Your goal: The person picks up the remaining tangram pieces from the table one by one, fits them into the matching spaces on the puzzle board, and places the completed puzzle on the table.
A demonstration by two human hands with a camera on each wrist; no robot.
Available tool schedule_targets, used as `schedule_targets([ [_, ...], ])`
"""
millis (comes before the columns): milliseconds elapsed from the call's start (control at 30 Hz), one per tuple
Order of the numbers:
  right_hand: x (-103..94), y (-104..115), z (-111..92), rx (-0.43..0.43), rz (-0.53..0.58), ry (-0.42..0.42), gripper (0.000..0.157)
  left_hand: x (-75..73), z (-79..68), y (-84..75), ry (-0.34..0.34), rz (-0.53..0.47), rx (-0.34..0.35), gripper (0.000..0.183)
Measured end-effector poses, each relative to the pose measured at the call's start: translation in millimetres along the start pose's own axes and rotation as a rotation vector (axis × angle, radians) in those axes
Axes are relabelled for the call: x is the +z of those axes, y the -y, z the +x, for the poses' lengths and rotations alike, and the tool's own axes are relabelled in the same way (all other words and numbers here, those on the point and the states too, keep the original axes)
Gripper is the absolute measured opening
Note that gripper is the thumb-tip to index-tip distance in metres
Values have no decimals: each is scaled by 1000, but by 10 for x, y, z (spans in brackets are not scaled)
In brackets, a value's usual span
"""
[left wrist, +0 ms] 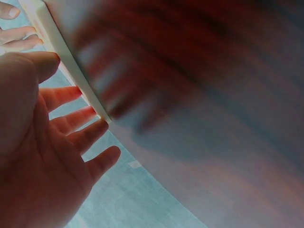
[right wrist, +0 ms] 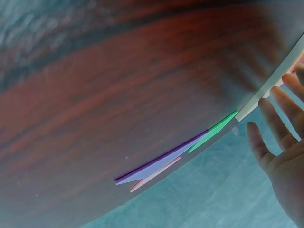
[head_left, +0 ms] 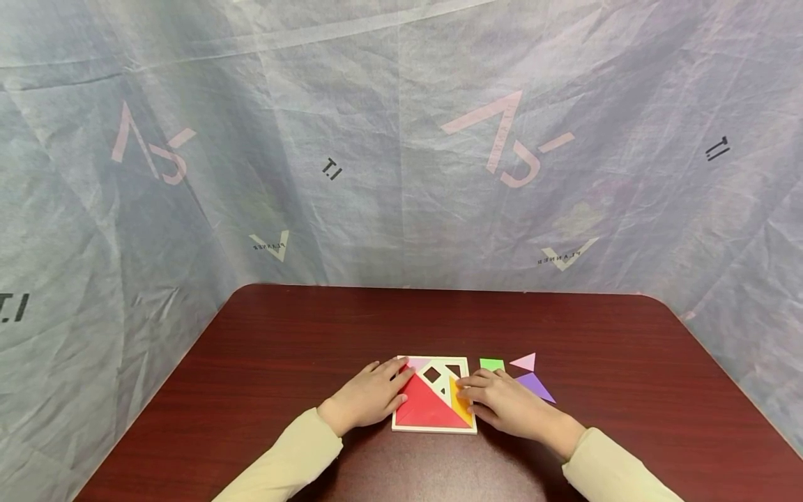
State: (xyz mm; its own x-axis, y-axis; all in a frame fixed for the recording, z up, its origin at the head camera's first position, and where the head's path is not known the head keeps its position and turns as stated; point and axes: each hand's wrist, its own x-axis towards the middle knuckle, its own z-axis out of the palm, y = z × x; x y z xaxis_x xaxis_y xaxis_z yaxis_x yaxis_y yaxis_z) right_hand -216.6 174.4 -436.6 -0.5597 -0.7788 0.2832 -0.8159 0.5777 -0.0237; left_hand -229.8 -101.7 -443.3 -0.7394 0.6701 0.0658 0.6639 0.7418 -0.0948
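Note:
A white tangram tray (head_left: 433,430) lies flat on the table. It holds red pieces (head_left: 429,410) across its lower left, a pink piece (head_left: 417,363) at the top left and a yellow piece (head_left: 461,406) along the right side. Dark cut-out shapes show in its upper right. My left hand (head_left: 369,397) rests at the tray's left edge, fingertips over the red and pink pieces; the left wrist view shows its fingers spread along the rim. From the other side, my right hand (head_left: 511,404) reaches over the right edge, extended fingertips on the yellow piece.
Just right of the tray lie a green piece (head_left: 492,364), a small pink triangle (head_left: 525,362) and a purple triangle (head_left: 535,385), the green one partly behind my right hand. Grey printed cloth (head_left: 389,209) hangs beyond the dark red table (head_left: 301,328).

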Motion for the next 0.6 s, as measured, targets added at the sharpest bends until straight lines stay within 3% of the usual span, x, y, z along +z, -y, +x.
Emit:
schedule_targets([
  [233, 7, 1, -4, 4, 10, 10, 21, -25, -14, -10, 2, -11, 3, 46],
  [600, -17, -66, -2, 9, -2, -71, 24, -34, -3, -6, 14, 1, -6, 47],
])
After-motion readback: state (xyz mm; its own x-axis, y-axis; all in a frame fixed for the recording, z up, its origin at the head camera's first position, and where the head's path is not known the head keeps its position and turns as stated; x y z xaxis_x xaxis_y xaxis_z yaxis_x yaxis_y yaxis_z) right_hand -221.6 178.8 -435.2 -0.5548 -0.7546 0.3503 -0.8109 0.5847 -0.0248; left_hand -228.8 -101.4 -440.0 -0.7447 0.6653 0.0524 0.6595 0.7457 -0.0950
